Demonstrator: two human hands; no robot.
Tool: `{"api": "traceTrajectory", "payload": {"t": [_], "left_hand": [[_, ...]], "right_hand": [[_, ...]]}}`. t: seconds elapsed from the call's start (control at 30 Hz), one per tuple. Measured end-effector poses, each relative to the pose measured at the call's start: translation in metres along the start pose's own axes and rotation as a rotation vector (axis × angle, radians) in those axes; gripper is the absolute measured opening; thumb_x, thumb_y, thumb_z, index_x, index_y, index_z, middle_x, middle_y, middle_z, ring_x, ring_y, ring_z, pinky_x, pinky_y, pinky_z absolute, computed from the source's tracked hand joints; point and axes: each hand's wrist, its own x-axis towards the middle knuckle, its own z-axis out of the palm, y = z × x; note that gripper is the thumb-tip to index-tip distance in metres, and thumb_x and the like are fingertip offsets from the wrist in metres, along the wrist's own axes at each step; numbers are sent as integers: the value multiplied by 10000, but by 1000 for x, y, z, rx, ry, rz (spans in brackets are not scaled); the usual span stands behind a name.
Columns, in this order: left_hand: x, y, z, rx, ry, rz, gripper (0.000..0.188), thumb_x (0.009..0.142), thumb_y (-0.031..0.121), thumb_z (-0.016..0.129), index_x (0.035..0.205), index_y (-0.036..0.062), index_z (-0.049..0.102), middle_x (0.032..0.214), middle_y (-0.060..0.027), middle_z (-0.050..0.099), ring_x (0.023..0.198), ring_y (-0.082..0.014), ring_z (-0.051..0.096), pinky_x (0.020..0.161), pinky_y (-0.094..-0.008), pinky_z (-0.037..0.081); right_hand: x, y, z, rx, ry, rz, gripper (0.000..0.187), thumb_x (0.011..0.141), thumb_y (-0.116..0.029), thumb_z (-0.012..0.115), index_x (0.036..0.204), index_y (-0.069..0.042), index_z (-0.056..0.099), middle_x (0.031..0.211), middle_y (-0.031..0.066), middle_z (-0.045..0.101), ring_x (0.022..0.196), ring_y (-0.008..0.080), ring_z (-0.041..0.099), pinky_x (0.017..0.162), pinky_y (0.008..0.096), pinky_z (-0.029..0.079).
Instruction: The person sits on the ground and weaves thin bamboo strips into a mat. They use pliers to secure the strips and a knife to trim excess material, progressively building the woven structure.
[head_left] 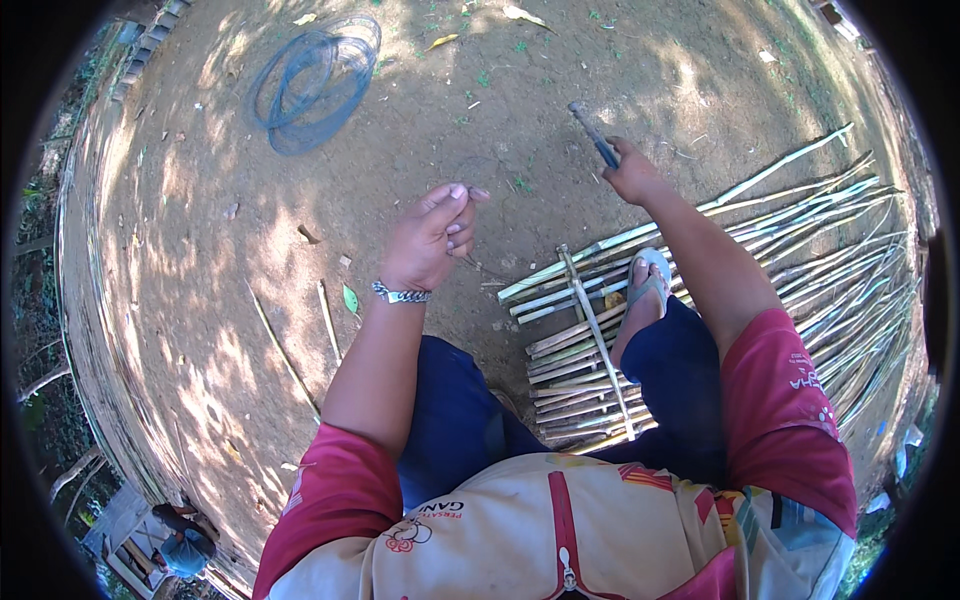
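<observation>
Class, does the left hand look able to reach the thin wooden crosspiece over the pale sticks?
Probably yes: nothing visible blocks the left hand from the thin wooden crosspiece, though the hand seems to pinch something thin.

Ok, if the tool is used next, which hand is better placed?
Probably the right hand: it holds the tool by its dark end, while the left hand seems to pinch something thin.

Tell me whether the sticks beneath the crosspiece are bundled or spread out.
Spread out: the sticks lie side by side on the ground, with gaps showing between some and the crosspiece across them.
</observation>
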Motion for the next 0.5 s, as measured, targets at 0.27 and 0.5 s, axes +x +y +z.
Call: {"api": "traceTrajectory", "payload": {"t": [0.27, 0.5], "left_hand": [[-4, 13, 9, -83, -236, 24, 295, 1054, 304, 525, 1015, 30, 628, 649, 77, 352, 525, -49, 291, 512, -229, 264], [-11, 36, 28, 20, -218, 85, 238, 1042, 228, 547, 1119, 19, 632, 646, 86, 342, 530, -40, 290, 521, -223, 273]], "right_hand": [[-93, -161, -66, 443, 189, -886, 367, 869, -151, 735, 1220, -99, 641, 1319, 107, 623, 1277, 309, 534, 1081, 444, 416], [-87, -156, -128, 284, 106, -1066, 131, 899, -164, 726, 940, -57, 662, 1222, 96, 661, 1204, 285, 571, 1034, 419, 437]]}}
